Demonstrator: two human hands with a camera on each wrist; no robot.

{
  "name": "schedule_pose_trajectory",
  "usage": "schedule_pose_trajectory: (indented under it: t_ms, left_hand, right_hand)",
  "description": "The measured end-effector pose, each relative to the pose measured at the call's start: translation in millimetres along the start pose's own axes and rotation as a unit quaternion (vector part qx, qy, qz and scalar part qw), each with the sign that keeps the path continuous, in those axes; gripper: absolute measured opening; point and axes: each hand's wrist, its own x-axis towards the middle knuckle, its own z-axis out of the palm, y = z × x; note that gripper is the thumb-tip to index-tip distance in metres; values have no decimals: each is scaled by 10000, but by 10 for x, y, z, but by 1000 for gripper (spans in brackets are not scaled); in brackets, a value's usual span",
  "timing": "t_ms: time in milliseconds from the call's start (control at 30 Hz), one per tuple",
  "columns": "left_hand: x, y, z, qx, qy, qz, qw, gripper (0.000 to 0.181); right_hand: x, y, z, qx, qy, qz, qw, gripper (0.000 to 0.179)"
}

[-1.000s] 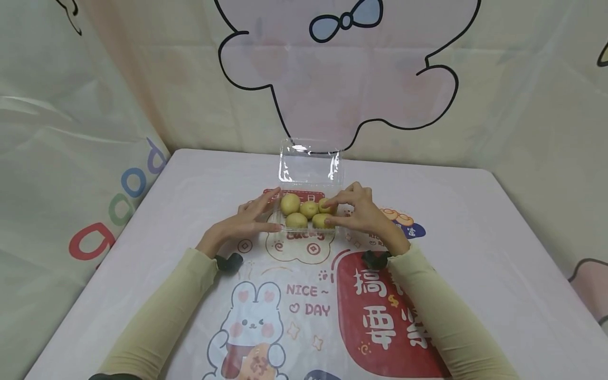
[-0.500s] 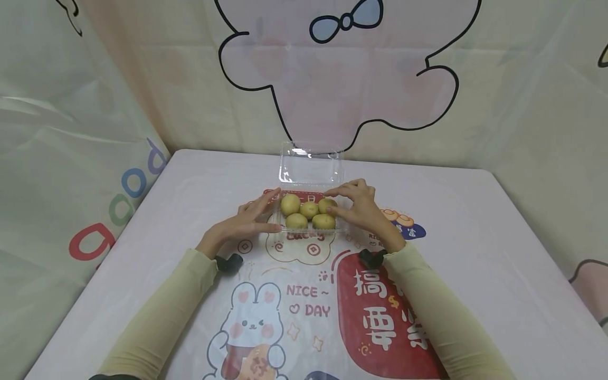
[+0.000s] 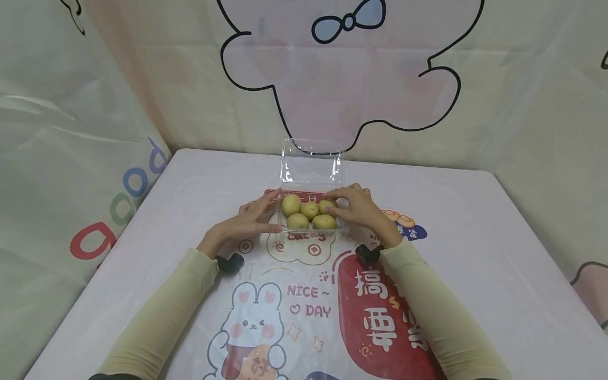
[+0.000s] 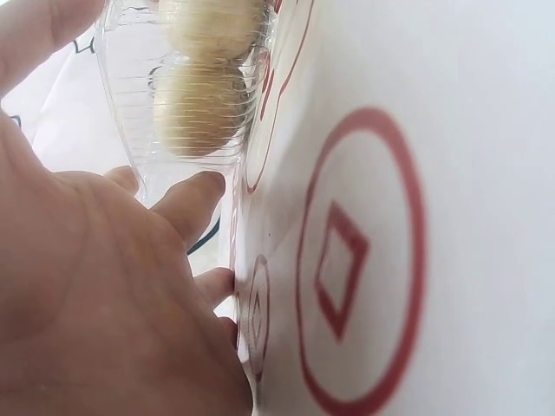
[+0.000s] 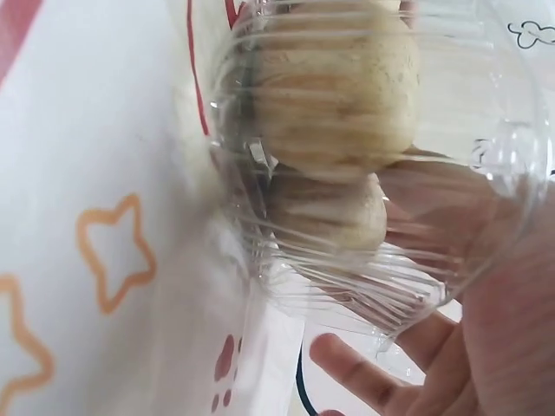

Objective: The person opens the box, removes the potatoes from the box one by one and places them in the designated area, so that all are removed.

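Observation:
A clear plastic clamshell box stands on the table in the head view, its lid raised at the back. Inside lie several small yellow potatoes. My left hand rests along the box's left side, fingers spread and fairly straight, thumb near the front corner. In the left wrist view, potatoes show through the ribbed wall. Reaching over the right side, my right hand pinches the back right potato between thumb and index finger. The right wrist view shows the front right potato through the wall.
The white table cover carries printed drawings and a red panel. A printed curtain hangs right behind the table's back edge, close to the raised lid. Another curtain hangs at the left.
My right thumb and index finger drew back from the potatoes, spread a little, then came together around the back right potato. The left hand stays put. The lid wobbles slightly.

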Motion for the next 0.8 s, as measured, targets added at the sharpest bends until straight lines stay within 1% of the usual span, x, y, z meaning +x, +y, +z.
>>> schedule_pose_trajectory:
  t_ms: [233, 367, 533, 800]
  left_hand:
    - [-23, 11, -6, -7, -13, -26, 10000, 100]
    - [-26, 12, -6, 60, -7, -20, 10000, 100]
    - [-28, 29, -12, 141, 38, -8, 9999, 100]
    - [-27, 6, -13, 227, 106, -199, 9995, 100]
  right_hand:
    - [47, -32, -4, -49, -367, 20, 9993, 43]
    - [40, -27, 4, 98, -388, 128, 9991, 42]
    - [20, -20, 25, 339, -159, 301, 9988, 41]
    - [-3, -14, 67, 644, 327, 281, 9970, 39]
